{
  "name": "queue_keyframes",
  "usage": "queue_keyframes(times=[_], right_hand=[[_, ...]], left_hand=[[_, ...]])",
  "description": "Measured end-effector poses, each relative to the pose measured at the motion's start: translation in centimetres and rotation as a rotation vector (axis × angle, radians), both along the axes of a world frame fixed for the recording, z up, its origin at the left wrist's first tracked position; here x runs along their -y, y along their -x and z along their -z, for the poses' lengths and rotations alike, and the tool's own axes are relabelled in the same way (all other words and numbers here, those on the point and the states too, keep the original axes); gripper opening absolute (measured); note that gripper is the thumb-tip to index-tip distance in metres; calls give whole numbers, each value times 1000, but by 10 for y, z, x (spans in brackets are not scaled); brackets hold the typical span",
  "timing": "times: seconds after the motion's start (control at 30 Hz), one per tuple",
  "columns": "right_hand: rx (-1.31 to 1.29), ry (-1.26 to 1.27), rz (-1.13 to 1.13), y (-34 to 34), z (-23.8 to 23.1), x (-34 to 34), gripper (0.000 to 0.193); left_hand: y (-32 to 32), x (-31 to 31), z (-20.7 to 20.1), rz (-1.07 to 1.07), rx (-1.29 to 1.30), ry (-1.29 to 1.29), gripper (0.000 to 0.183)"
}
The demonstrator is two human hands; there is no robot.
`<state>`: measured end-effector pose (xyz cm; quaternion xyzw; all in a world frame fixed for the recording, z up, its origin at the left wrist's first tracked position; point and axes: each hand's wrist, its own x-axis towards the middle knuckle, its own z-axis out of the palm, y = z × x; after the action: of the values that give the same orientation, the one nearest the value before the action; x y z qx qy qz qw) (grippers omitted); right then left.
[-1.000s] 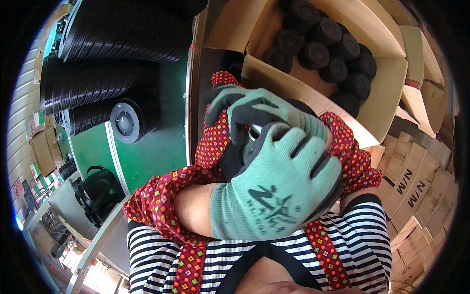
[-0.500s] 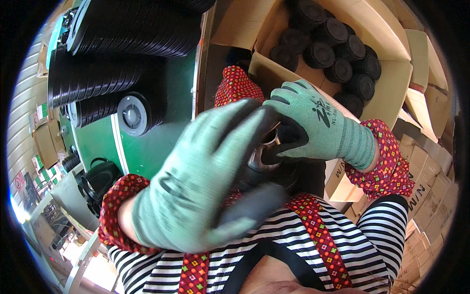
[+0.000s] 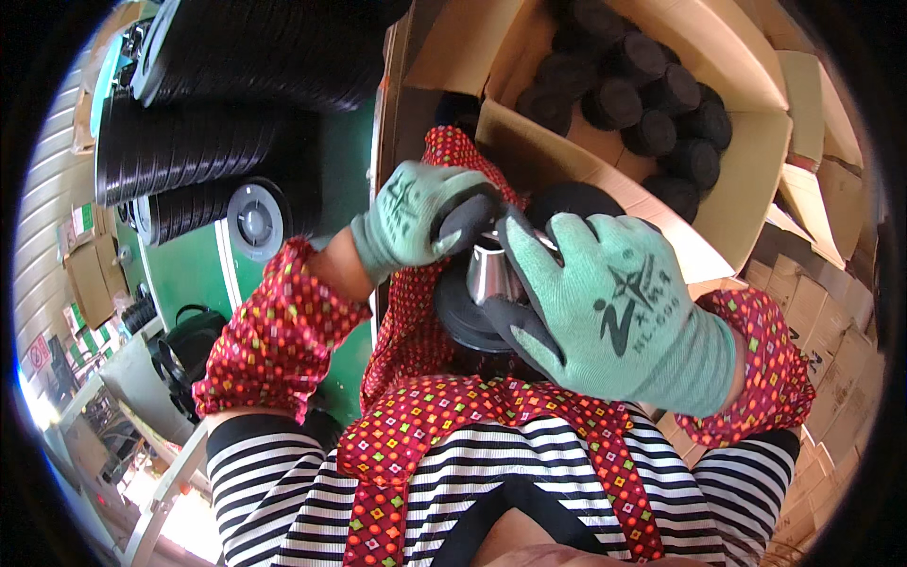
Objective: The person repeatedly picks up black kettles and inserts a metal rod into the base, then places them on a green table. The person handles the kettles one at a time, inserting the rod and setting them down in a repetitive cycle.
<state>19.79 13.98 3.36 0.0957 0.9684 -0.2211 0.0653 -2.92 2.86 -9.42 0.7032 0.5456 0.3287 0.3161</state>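
Both my hands wear green gloves with dark fingertips and meet over a shiny metal cone-shaped piece (image 3: 488,274). This stands on a round black disc-like part (image 3: 463,317) in front of my body. My left hand (image 3: 425,217) is closed, fingers curled at the cone's top; what they pinch is hidden. My right hand (image 3: 605,293) curves round the cone's right side, its thumb low against the metal and its forefinger reaching toward my left fingertips. Behind the right hand's fingers, a round black piece (image 3: 576,197) shows partly.
An open cardboard box (image 3: 746,180) holding several round black pieces (image 3: 642,59) stands at the far right. On the green table (image 3: 331,208) to the left lie rows of stacked black spools (image 3: 179,151), one spool face (image 3: 255,219) nearest me. Cardboard cartons (image 3: 831,406) are stacked at right.
My left hand, blurred and spread low before, has moved up and away and curled at the cone's top. My right hand has come nearer me, and the metal cone now shows more.
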Motion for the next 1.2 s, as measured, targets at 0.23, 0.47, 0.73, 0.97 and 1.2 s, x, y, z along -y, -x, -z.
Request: queue_keyframes(times=[0.23,0.47,0.73,0.97,1.2], right_hand=[[-152,602,-98,10,20,-66,35],[-380,1286,-206,93,112,-71,41],[-621,1411,-533,102,152,-21,38],[-663,1344,-501,78,152,-17,46],[-906,716,-195,50,171,-27,29]], left_hand=[[-27,14,-107,-155,-320,-188,48],[-60,25,-98,-189,-359,-121,33],[-90,-17,-123,-206,-387,-350,34],[-120,-45,-87,52,-116,102,37],[-82,-13,-85,231,373,-269,27]])
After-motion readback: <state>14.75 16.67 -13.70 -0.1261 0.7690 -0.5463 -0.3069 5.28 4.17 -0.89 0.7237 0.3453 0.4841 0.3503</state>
